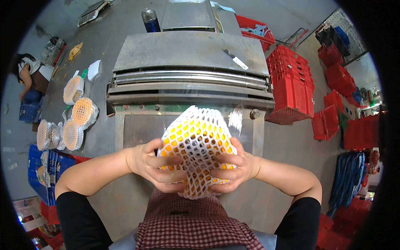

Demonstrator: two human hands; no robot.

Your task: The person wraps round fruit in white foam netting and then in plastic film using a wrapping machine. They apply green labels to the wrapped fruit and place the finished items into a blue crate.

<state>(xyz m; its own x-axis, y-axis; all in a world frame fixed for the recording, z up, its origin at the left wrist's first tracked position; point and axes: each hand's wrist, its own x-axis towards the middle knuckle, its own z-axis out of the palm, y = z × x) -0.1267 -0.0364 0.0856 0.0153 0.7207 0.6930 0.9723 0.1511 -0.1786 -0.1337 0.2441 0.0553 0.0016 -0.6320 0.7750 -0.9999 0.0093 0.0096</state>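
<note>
Between both hands is a yellow-orange item, dark in its middle, in a white foam net sleeve (200, 147); it looks like a piece of cut fruit, though the net hides its exact kind. My left hand (164, 167) grips its left side with spread fingers. On the right side, my right hand (232, 167) holds it the same way. The netted item is above the near part of a metal film-wrapping machine (193, 93), whose rollers (190, 76) lie beyond it. Some clear film shows near the machine's front plate.
Several netted orange pieces (84, 111) lie on the metal table at left. A knife (236, 59) rests on the machine's top, with a dark blue bottle (150, 22) behind. Red crates (290, 84) stand at right, blue crates (40, 175) at lower left. Another person (29, 72) bends at far left.
</note>
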